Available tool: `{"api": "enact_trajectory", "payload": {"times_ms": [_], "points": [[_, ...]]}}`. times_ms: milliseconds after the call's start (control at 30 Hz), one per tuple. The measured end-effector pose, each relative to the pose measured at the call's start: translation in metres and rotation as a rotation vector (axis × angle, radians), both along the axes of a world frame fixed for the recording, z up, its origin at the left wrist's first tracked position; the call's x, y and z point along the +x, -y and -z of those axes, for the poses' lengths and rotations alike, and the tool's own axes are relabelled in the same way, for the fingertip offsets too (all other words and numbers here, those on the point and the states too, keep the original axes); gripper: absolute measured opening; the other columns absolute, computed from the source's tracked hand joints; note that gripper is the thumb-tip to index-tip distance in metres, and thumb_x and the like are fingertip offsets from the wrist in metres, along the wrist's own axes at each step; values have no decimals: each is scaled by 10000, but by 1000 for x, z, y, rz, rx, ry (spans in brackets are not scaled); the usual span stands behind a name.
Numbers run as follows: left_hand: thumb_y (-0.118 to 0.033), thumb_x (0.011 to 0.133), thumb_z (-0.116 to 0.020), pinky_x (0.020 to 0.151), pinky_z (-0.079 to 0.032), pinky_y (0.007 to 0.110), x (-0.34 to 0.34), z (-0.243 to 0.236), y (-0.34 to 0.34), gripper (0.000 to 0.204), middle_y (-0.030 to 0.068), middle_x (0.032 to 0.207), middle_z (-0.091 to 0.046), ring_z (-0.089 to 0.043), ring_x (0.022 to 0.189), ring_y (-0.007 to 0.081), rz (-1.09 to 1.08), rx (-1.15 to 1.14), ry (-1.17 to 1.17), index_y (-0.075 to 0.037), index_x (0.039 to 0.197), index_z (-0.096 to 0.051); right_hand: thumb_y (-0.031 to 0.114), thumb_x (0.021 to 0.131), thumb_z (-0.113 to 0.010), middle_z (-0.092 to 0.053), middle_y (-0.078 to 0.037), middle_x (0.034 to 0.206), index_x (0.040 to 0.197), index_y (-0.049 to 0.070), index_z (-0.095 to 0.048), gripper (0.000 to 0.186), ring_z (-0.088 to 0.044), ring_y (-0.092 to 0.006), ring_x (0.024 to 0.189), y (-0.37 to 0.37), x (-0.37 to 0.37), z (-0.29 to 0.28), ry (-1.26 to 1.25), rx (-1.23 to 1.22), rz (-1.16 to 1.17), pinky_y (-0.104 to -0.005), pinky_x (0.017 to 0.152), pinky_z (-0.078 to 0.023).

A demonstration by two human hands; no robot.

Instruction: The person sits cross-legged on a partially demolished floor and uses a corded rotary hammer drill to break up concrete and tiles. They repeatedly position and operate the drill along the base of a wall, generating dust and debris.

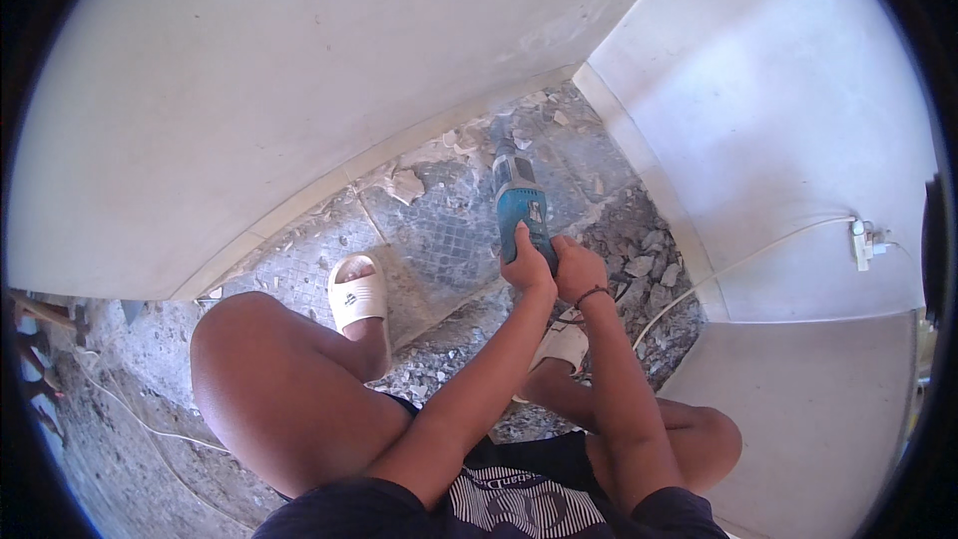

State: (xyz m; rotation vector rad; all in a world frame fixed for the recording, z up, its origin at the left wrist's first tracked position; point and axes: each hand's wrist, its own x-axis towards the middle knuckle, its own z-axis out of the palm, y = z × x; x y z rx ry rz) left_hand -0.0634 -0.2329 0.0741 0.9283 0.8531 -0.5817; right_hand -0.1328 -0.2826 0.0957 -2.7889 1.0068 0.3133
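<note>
A teal and grey rotary hammer drill point(522, 202) points away from me, its nose low over the broken floor near the wall corner. My left hand point(529, 262) is closed round the rear of its body, thumb lying along the top. Right beside it, my right hand point(579, 270) grips the back end of the tool, where the handle is mostly hidden by my fingers. Dust and blur make the bit's tip hard to make out, so I cannot tell whether it touches the floor. Chipped tile flakes point(404, 186) lie to the left of the tool.
Pale walls meet in a corner ahead, with a tile skirting point(299, 202) along the base. Rubble point(644, 258) is heaped at the right wall. A white cable point(743, 262) runs to a wall socket point(860, 245). My feet wear cream slides point(357, 301). Another cable point(150, 426) crosses the floor at left.
</note>
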Motion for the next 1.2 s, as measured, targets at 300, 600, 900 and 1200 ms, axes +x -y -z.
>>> {"api": "enact_trajectory", "payload": {"times_ms": [300,600,900,1200], "points": [[-342,883,-800,830,-560,386,7,32,-7,523,144,1141,-727,-706,957,246,36,13,20,75,1180,-696,236,871,-666,-685,-141,1157,1200,119,-609,353,-695,-400,1024,-14,6,12,42,-53,-31,-516,838,-557],[-282,883,-795,811,-555,359,21,39,-33,449,122,1116,-728,-695,930,222,13,-50,-18,72,1150,-722,228,882,-652,-682,-157,1120,1163,93,-599,316,-708,-408,960,-40,18,28,28,-19,-15,-523,790,-563],[-291,894,-784,826,-550,357,24,36,-32,454,114,1123,-725,-690,939,211,19,-69,-11,73,1159,-724,231,913,-610,-673,-162,1165,1171,98,-601,291,-721,-413,947,-41,20,27,11,-30,-13,-527,800,-575],[-330,856,-826,819,-556,372,60,76,-25,615,138,1190,-679,-676,964,218,150,-146,81,102,1248,-633,285,869,-705,-659,-163,1185,1197,98,-584,397,-708,-415,977,-42,55,34,82,37,93,-527,815,-572]]}}
